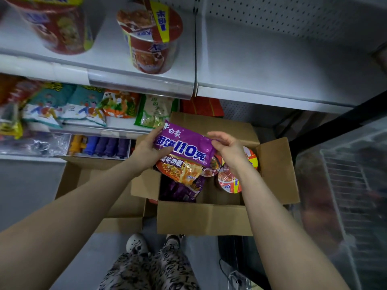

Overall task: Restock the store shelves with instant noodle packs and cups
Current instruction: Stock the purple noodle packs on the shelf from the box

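Right now the purple plastic instant-noodle pack hangs btwn both hands, just above the open brown cardboard box, long axis roughly L-R. Left hand grip curls round its left end, right hand pinches the right end; left is nearer the white metal shelf w/ packs

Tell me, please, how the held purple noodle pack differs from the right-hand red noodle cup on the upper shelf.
The purple noodle pack is a flat bag, the red noodle cup a round tub. The pack is gripped by left hand and right hand; the cup stands on the shelf.
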